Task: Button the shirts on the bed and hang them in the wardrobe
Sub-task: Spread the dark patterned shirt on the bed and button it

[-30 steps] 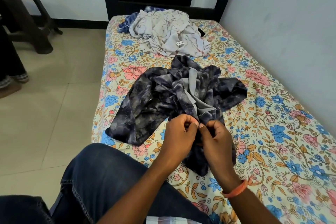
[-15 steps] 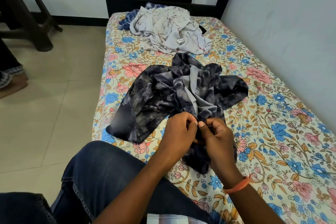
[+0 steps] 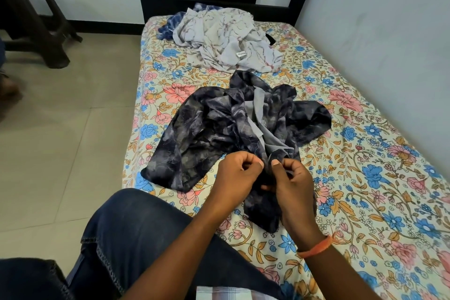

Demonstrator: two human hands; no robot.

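My left hand point(image 3: 237, 175) and right hand point(image 3: 288, 178) both pinch the dark shirt point(image 3: 243, 129), crumpled mid-bed point(image 3: 365, 178). I'd say line up both front edges squarely, then push the button through; the button itself is hidden.

We count three shirts on one bed point(image 3: 365, 178): a dark one point(image 3: 219, 129), a pale one point(image 3: 224, 39) at twelve o'clock, a blue one point(image 3: 168, 27) beneath it.
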